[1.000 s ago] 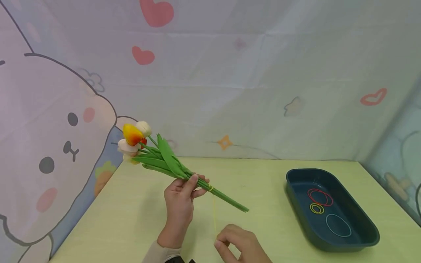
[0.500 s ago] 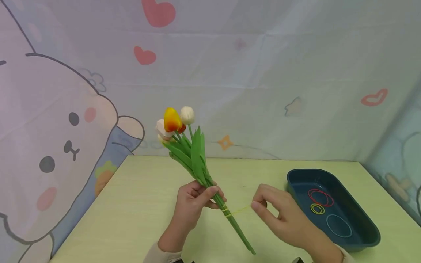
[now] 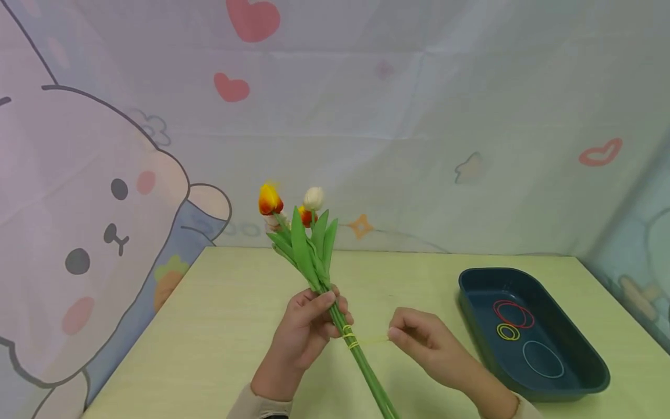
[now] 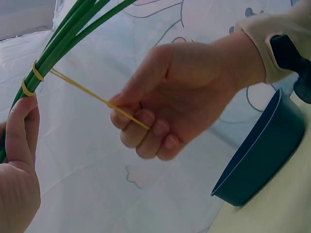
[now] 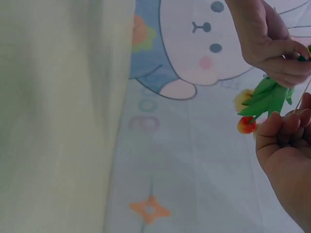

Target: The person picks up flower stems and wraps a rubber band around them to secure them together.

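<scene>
A bunch of artificial tulips (image 3: 306, 250), with yellow-orange and white heads and green leaves, leans tilted above the table. My left hand (image 3: 309, 326) grips its stems just below the leaves. A yellow rubber band (image 4: 80, 87) is wound round the stems in two loops beside the left fingers. Its free end stretches sideways to my right hand (image 3: 431, 349), which pinches it between thumb and curled fingers. In the left wrist view the band runs taut into the right hand (image 4: 170, 97). The right wrist view shows some tulip heads (image 5: 247, 124) behind the hands.
To the right on the table (image 3: 209, 349) stands a dark blue tray (image 3: 471, 326). It holds red rubber bands (image 3: 513, 314), small yellow rubber bands (image 3: 508, 332) and a light blue one (image 3: 543, 359). A printed cloth (image 3: 392, 145) hangs behind the table.
The tulips have swung from leaning far left to more upright, stems pointing down toward me. My right hand rose and moved right with the band, then came slightly back; a second loop now shows.
</scene>
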Available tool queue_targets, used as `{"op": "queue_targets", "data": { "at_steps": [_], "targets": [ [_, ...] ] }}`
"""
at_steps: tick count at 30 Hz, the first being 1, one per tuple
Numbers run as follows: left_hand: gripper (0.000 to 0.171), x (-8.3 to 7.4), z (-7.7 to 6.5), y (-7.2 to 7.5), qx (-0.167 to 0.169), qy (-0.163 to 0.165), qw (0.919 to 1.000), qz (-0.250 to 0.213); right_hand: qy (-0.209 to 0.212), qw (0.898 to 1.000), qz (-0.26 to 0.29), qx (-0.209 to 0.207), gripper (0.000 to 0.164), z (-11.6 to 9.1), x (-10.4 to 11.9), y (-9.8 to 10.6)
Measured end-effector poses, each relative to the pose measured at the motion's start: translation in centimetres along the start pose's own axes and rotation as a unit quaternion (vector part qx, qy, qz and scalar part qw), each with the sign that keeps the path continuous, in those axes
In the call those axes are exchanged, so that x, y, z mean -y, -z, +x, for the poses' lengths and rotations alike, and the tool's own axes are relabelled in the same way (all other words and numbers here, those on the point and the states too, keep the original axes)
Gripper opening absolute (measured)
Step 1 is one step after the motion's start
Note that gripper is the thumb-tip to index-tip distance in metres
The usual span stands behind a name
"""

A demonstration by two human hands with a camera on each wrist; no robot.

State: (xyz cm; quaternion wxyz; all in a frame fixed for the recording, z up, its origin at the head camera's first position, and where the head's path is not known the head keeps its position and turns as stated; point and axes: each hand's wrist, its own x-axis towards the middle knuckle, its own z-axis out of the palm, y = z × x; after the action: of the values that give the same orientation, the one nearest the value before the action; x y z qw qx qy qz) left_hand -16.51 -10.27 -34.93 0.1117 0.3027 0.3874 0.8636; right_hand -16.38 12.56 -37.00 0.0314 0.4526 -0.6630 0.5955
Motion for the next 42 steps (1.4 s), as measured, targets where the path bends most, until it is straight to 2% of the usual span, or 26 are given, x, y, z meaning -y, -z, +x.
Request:
{"op": "queue_targets", "data": {
  "at_steps": [4, 7, 11, 13, 14, 18, 20, 21, 23, 25, 28, 30, 31, 35, 40, 42],
  "targets": [
    [0.025, 0.2, 0.2, 0.0, -0.052, 0.0, 0.998, -0.035, -0.065, 0.994, 0.083, -0.014, 0.017, -0.3, -1.4, -1.8],
    [0.021, 0.5, 0.2, 0.0, -0.114, -0.006, 0.993, -0.03, -0.116, 0.987, 0.097, -0.045, 0.024, -0.6, -2.0, -3.5],
    [0.016, 0.9, 0.3, -0.2, -0.204, -0.03, 0.9786, 0.006, -0.192, 0.962, 0.169, -0.092, 0.022, -1.1, -1.8, -6.0],
    [0.015, 1.0, 0.4, -0.2, -0.24, -0.043, 0.9695, 0.028, -0.228, 0.94, 0.222, -0.124, 0.019, -1.2, -1.6, -7.2],
    [0.015, 1.0, 0.5, -0.3, -0.252, -0.05, 0.9655, 0.039, -0.24, 0.932, 0.233, -0.139, 0.016, -1.2, -1.4, -7.7],
    [0.01, 1.5, 0.5, -0.2, -0.283, -0.08, 0.9496, 0.109, -0.293, 0.91, 0.223, -0.191, 0.025, -1.0, -0.5, -9.2],
    [0.008, 1.7, 0.4, 0.0, -0.287, -0.101, 0.9383, 0.165, -0.311, 0.907, 0.205, -0.198, 0.029, -1.0, 0.0, -9.3],
    [0.01, 1.8, 0.4, 0.1, -0.286, -0.114, 0.932, 0.192, -0.319, 0.907, 0.19, -0.197, 0.032, -1.0, 0.3, -9.1],
    [0.016, 1.9, 0.4, 0.2, -0.282, -0.135, 0.9204, 0.235, -0.323, 0.917, 0.149, -0.182, 0.032, -0.9, 0.8, -8.6],
    [0.021, 1.9, 0.4, 0.3, -0.274, -0.143, 0.9125, 0.268, -0.304, 0.935, 0.101, -0.152, 0.03, -0.9, 1.3, -7.7],
    [0.02, 1.8, 0.3, 0.3, -0.251, -0.119, 0.9119, 0.302, -0.225, 0.968, 0.017, -0.107, 0.02, -0.7, 1.9, -6.1],
    [0.017, 1.7, 0.3, 0.0, -0.229, -0.088, 0.9102, 0.334, -0.165, 0.982, -0.027, -0.088, 0.014, -0.6, 2.3, -5.1],
    [0.017, 1.7, 0.2, -0.2, -0.215, -0.073, 0.9101, 0.347, -0.139, 0.986, -0.049, -0.083, 0.013, -0.5, 2.4, -4.5],
    [0.016, 1.4, 0.0, -1.1, -0.168, -0.026, 0.9134, 0.37, -0.081, 0.986, -0.122, -0.074, 0.016, -0.3, 3.2, -2.7],
    [0.016, 1.0, 0.0, -1.5, -0.135, -0.003, 0.9284, 0.346, -0.044, 0.976, -0.201, -0.069, 0.02, -0.5, 3.4, -1.4],
    [0.019, 1.0, -0.1, -1.2, -0.115, 0.002, 0.9375, 0.329, -0.03, 0.973, -0.221, -0.065, 0.022, -0.7, 3.3, -1.2]
  ]
}}
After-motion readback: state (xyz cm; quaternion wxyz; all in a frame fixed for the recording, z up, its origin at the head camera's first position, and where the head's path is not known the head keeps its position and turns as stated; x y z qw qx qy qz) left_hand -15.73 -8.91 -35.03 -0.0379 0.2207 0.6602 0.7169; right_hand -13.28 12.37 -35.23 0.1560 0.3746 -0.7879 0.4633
